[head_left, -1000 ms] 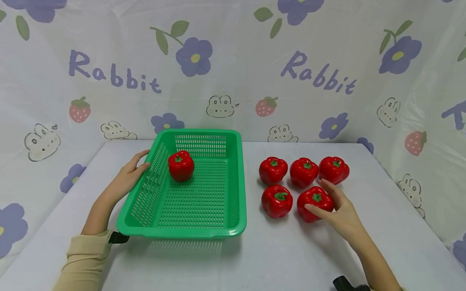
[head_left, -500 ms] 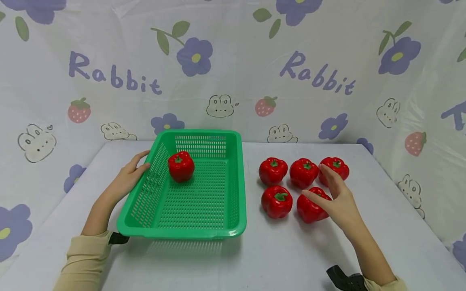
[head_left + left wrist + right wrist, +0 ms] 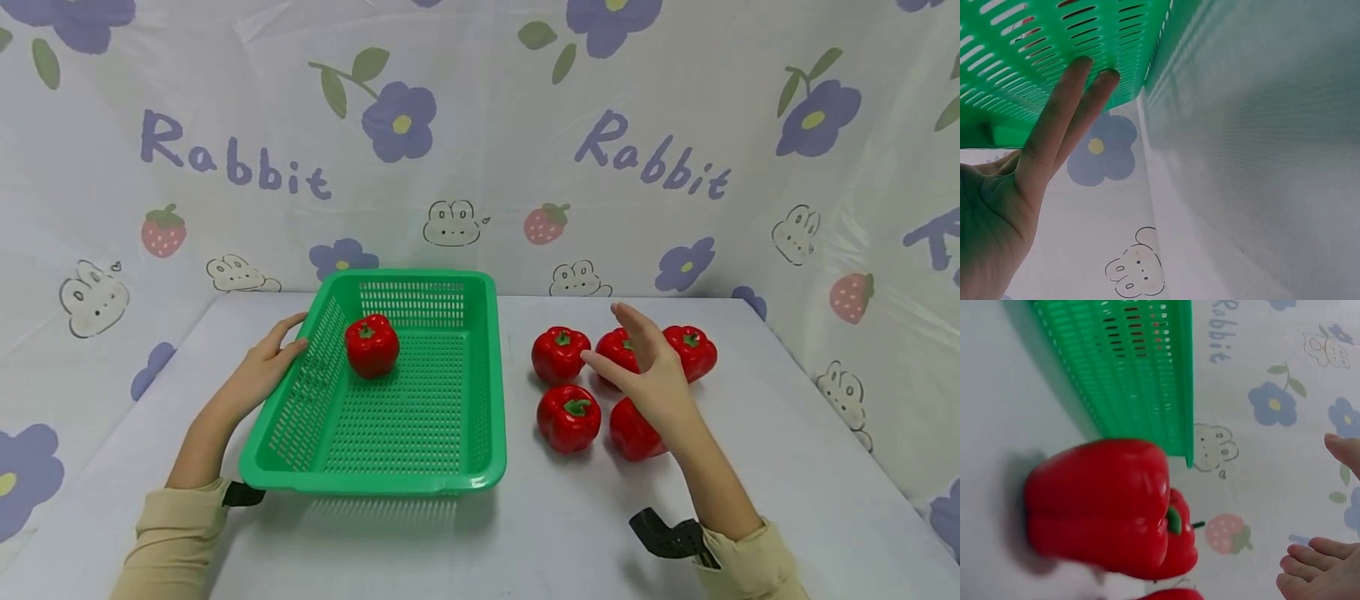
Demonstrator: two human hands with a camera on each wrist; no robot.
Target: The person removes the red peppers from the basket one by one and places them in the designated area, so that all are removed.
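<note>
The left hand (image 3: pixel 258 375) touches the left side of a green plastic basket (image 3: pixel 373 482). In the left wrist view, its straight fingers (image 3: pixel 1063 106) lie against the basket's slotted outer wall. One red bell pepper (image 3: pixel 372 350) stands inside the basket at the upper left. The right hand (image 3: pixel 660 387), thumb and fingers spread, holds nothing above a group of red bell peppers right of the basket. It partly hides the back middle pepper (image 3: pixel 615 348) and the front right pepper (image 3: pixel 633 432). In the right wrist view, a bell pepper (image 3: pixel 1097 506) appears apart from the fingers.
The back left pepper (image 3: pixel 558 357), front left pepper (image 3: pixel 568 418) and back right pepper (image 3: pixel 692 352) stand on the white tabletop (image 3: pixel 525 533). Behind it hangs a patterned cloth (image 3: pixel 480 150) with flowers, rabbits and strawberries. Black straps sit at both wrists.
The right hand has drawn off the front right pepper, rising and moving left over the group. That pepper has tipped slightly. The left hand and the basket have stayed put.
</note>
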